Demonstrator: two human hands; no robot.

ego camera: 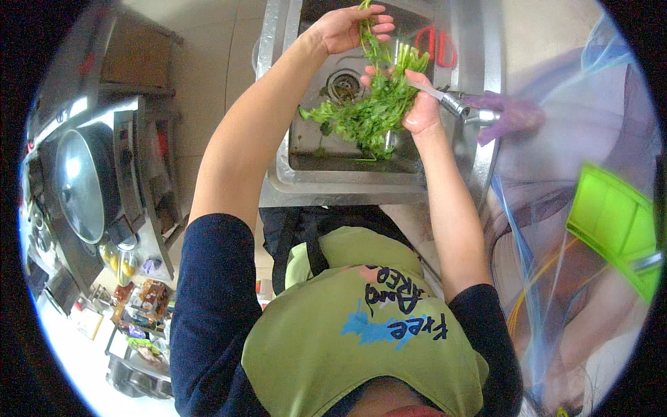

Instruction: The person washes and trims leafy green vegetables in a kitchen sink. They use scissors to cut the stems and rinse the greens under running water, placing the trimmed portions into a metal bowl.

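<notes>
My right hand (424, 107) is closed around a bunch of leafy green herbs (372, 117), likely coriander, with its cut stems pointing away from me. The metal faucet (454, 104) reaches in from the right, and its spout end is right beside that hand and the stems. Farther up and to the left, my left hand (354, 28) pinches a thin herb sprig (369, 39) that hangs down toward the bunch. Both hands are over a stainless steel sink (354, 180). Below them, loose leaf bits lie around the drain (345, 86).
Red-handled scissors (436, 48) rest at the sink's far right. A purple cloth (508, 115) wraps the faucet's base. Beyond the right rim are translucent mesh material and a bright green plastic basket (609, 213). At left stands a large glass-lidded pan (79, 185).
</notes>
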